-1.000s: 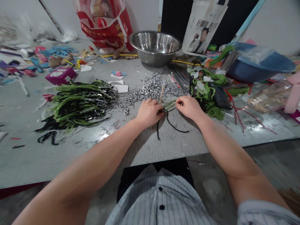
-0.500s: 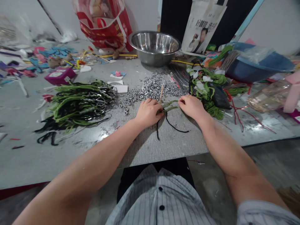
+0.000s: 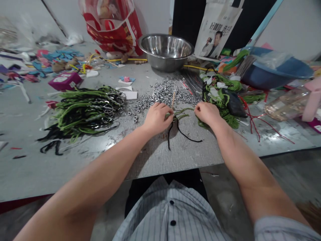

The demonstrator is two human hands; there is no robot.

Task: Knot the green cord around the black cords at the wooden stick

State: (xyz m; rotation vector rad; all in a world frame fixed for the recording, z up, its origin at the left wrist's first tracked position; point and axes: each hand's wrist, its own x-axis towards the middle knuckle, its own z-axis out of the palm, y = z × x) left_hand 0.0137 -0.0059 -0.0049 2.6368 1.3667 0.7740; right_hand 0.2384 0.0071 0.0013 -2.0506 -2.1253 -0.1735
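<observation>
Left hand [image 3: 157,117] resting knuckles-up on the grey table [image 3: 155,157], fingers [image 3: 167,115] curled and pressed together, pinching one end of a short bundle of green cords [image 3: 182,113]. Right hand [image 3: 207,113] just across from it, fingers [image 3: 198,107] likewise bent and closed on the other end of the same cords. Green cords stretched flat between the two sets of fingers, lying on the table. Black cord [image 3: 184,134] trailing from under the left fingers toward the near table edge, one strand straight down, another curving off rightward below the right fingers. Thin wooden stick [image 3: 173,99] standing slantwise just beyond the left fingertips, its lower end hidden by them; whether gripped or merely leaning, cannot tell.

Heap of small metal nuts [image 3: 164,93] spread directly beyond both sets of fingers, a few strays close to the left knuckles. Steel bowl [image 3: 166,51] farther beyond the nuts. Big pile of finished green-and-black cords [image 3: 86,108] well off to the left of the left fingers. Tangle of loose green yarn [image 3: 222,97] just beyond and to the right of the right fingers, touching the wrist side of that hand. Red strings [image 3: 258,125] farther right. Blue basin [image 3: 276,70] and clear plastic bottle [image 3: 286,106] far right. Red-and-white bag [image 3: 112,25] and printed paper bag [image 3: 215,26] against the wall beyond the bowl. Purple box [image 3: 65,81] and scattered coloured scraps [image 3: 50,60] far left. Striped shirt [image 3: 173,214] at the near edge, below both forearms.
</observation>
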